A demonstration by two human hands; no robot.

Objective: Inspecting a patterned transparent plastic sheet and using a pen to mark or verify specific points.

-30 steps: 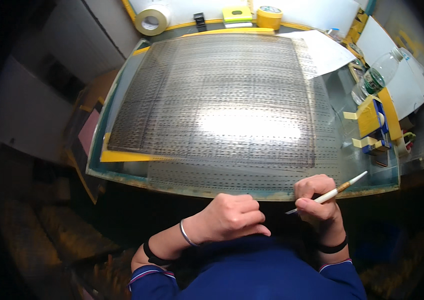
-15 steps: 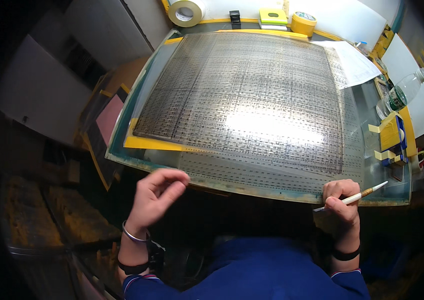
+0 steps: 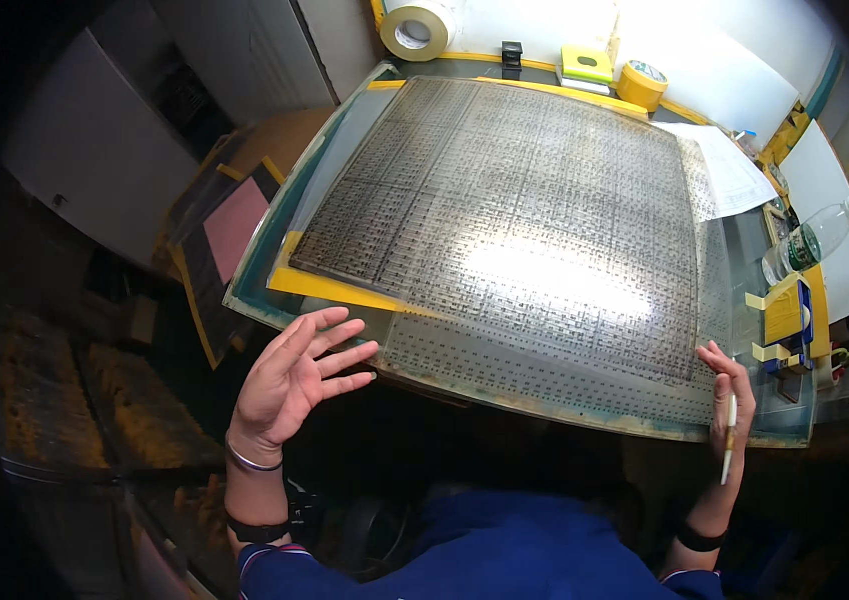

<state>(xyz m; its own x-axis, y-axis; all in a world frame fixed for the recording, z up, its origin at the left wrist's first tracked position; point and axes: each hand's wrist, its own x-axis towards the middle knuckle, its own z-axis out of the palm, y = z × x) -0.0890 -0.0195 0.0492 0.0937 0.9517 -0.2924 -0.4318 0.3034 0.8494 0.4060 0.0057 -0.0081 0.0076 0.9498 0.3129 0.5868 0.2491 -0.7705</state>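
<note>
Tabletop point(image 3: 257, 293) beneath glossy patterned film point(image 3: 515, 180); left fingers point(image 3: 350, 356) wide, empty; right fingers point(image 3: 733, 370) loose on white tool point(image 3: 730, 435)

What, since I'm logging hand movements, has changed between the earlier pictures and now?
The left hand moved left and spread open. The right hand shifted right, fingers straightening; its pen-like tool, still held, now points its tapered end downward. The patterned sheet and bottle stayed put.

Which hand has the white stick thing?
The right hand: the slim white stick is held there, pointing back toward the body. The left hand holds nothing, its fingers spread, with a silver bangle below it.
</note>
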